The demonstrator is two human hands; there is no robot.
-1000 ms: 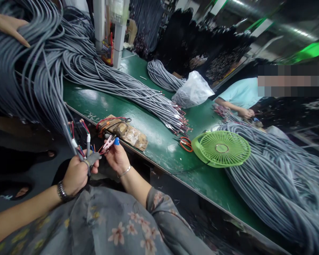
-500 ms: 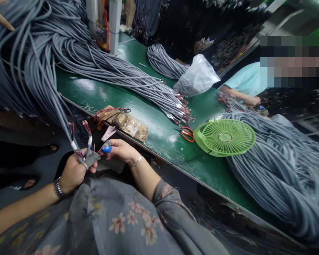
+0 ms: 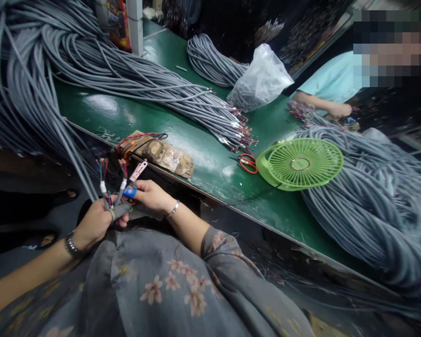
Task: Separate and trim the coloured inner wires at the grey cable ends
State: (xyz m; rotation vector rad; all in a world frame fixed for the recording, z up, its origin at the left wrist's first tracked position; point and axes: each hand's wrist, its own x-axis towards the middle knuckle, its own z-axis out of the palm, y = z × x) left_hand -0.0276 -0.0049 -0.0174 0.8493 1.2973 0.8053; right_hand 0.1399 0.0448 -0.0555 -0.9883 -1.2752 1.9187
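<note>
My left hand point(image 3: 100, 217) is closed around the ends of grey cables point(image 3: 81, 168) that run down from the upper left. Above its fingers, two cable ends stand up with white bands point(image 3: 123, 184) and fanned coloured wires point(image 3: 101, 168). A grey wrap covers my left thumb. Close on the right, my right hand point(image 3: 150, 194) is pinched, with blue tape point(image 3: 129, 192) around a finger. Thin wires show near its fingertips, but what exactly it grips is hidden.
On the green table point(image 3: 210, 178) lie a bundle of grey cables point(image 3: 154, 84), a taped wooden block point(image 3: 164, 157), orange-handled scissors point(image 3: 247, 163), a green fan point(image 3: 300, 164) and a plastic bag point(image 3: 261, 79). More cables point(image 3: 375, 210) cover the right side. A co-worker's arm point(image 3: 323, 103) reaches in there.
My right hand has moved left, closer to my left hand and the cable ends. The held cable ends now stand slightly farther right. The camera view has shifted a little.
</note>
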